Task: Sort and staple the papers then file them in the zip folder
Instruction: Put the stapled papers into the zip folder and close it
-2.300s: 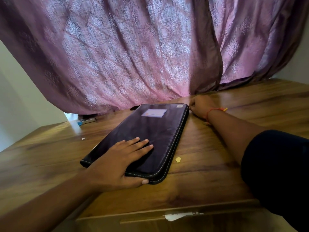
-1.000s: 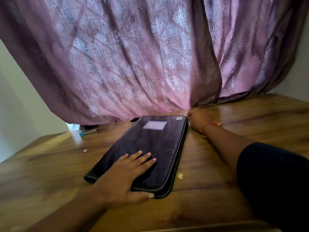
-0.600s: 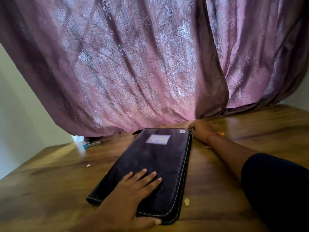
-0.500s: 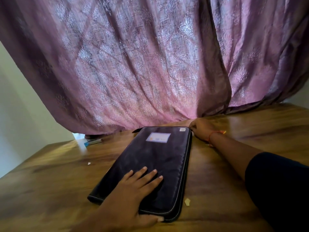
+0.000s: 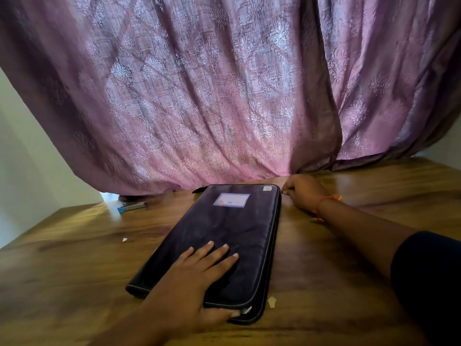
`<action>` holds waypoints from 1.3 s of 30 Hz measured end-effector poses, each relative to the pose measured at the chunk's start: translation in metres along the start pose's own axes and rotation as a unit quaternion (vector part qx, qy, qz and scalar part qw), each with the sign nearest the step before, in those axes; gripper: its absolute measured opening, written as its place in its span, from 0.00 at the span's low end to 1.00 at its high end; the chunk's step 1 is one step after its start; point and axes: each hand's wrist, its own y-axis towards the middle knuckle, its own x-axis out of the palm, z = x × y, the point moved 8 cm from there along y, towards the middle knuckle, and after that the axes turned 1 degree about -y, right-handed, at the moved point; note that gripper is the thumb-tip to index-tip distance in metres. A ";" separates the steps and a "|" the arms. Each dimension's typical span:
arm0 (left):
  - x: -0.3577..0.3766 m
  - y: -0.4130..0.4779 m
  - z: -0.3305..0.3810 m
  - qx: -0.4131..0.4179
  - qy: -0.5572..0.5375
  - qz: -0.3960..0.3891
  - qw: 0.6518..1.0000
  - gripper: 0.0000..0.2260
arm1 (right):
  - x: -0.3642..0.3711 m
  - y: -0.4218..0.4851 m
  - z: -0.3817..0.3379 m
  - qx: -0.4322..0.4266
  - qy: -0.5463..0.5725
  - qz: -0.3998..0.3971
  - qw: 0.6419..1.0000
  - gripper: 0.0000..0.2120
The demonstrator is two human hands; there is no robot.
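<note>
Wooden table (image 5: 74,265): one zip folder (image 5: 224,236), left hand (image 5: 189,278) flat atop, right hand (image 5: 303,193) pinching its corner.

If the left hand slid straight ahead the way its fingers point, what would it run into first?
Nothing stands in the way on the zip folder: the left hand would slide along its dark cover toward the pale label near the far end. Beyond that hangs the curtain; depth there is unclear.

Zip folder (image 5: 224,248) lies flat on table (image 5: 74,258), near middle. Left hand (image 5: 192,283) rests on its near end, fingers straight, thumb at near edge. Right hand (image 5: 303,193) at far right corner of folder. Stapler (image 5: 131,206) far left of folder, beside curtain (image 5: 199,96). Curtain hangs behind everything. Paper scrap (image 5: 272,302) just right of near corner; another scrap (image 5: 124,239) left of folder.
</note>
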 end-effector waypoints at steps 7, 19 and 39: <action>-0.002 0.000 -0.002 0.003 -0.007 0.007 1.000 0.38 | -0.006 -0.016 -0.008 -0.013 -0.002 0.008 1.000 0.05; -0.010 -0.003 0.002 -0.001 -0.010 0.018 1.000 0.40 | -0.009 -0.043 -0.022 -0.032 0.018 -0.008 0.999 0.05; -0.013 0.001 0.004 -0.008 -0.030 0.041 0.999 0.37 | -0.016 -0.107 -0.070 -0.095 0.083 -0.056 0.990 0.04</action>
